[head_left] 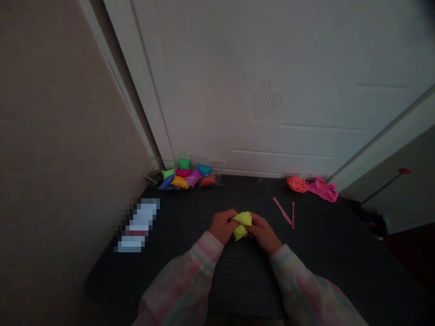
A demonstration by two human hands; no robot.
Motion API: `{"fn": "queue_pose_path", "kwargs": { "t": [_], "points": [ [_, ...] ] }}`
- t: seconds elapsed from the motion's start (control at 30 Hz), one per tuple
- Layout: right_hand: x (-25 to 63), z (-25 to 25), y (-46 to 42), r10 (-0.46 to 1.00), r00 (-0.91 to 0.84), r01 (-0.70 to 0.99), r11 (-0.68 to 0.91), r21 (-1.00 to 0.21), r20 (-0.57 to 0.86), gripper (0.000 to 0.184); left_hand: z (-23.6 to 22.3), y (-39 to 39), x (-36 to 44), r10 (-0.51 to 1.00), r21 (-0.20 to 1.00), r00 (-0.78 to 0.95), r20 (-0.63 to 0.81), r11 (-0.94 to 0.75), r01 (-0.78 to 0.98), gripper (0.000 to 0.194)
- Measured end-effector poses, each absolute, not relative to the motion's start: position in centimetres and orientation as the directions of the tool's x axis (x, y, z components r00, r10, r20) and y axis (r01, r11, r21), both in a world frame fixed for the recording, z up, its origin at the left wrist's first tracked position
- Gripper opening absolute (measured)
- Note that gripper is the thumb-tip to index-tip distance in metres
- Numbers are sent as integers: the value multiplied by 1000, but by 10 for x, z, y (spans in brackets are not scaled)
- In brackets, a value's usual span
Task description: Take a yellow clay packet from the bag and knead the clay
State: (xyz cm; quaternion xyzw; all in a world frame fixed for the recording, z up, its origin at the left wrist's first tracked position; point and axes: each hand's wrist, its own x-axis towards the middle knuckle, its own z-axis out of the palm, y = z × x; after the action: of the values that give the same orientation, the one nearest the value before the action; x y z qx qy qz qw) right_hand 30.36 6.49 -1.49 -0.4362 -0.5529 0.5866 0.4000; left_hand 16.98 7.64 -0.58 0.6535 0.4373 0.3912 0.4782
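A soft lump of yellow modelling clay (pixel 243 219) is held between my two hands above the dark table. It bulges in two parts, one over the fingers and one below them. My left hand (pixel 223 226) grips its left side with curled fingers. From the right, my right hand (pixel 267 233) closes on the same lump. Some fingertips of both hands are hidden behind the clay. Two thin pink plastic clay tools, one longer (pixel 282 213) and one shorter (pixel 292 215), lie to the right of my right hand, their lower ends meeting.
On the dark table (pixel 190 213), a clear bag of coloured clay packets (pixel 183 176) rests at the back left. A crumpled coral piece (pixel 297 184) and a bright pink one (pixel 322 189) lie at the back right. A blurred-out flat item (pixel 141 222) is at left. Behind stands a white door (pixel 217 90).
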Motion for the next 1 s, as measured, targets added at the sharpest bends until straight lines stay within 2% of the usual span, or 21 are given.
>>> {"fn": "queue_pose_path", "kwargs": {
  "t": [0.1, 0.2, 0.3, 0.4, 0.53, 0.63, 0.87, 1.0],
  "points": [
    [305, -16, 63, 971, -237, 150, -2, -989, -37, 13, -7, 74, 171, 941, 926, 300, 154, -244, 290, 13],
    [304, -15, 63, 988, -154, 190, 18, -982, -12, 20, -10, 79, 173, 950, 983, 309, 53, -105, 152, 14],
    [302, -16, 65, 989, -135, 66, -55, -996, -64, 19, -14, 85, 177, 931, 978, 349, -106, 160, -130, 17],
    [302, -21, 69, 985, -141, -83, -108, -991, -95, 15, -16, 86, 179, 884, 855, 417, -212, 375, -359, 19],
    [303, -24, 72, 981, -153, -240, -151, -959, -117, 14, -15, 84, 177, 786, 739, 555, -271, 540, -403, 30],
    [303, -22, 71, 985, -130, -235, -137, -962, -109, 17, -15, 83, 176, 774, 731, 574, -265, 550, -404, 36],
    [300, -19, 69, 996, -84, 126, 20, -992, 9, 23, -12, 83, 178, 802, 735, 535, -264, 527, -426, 30],
    [294, -13, 63, 997, -24, 177, 75, -981, 72, 28, -10, 83, 180, 861, 748, 441, -253, 463, -476, 25]
  ]
}}
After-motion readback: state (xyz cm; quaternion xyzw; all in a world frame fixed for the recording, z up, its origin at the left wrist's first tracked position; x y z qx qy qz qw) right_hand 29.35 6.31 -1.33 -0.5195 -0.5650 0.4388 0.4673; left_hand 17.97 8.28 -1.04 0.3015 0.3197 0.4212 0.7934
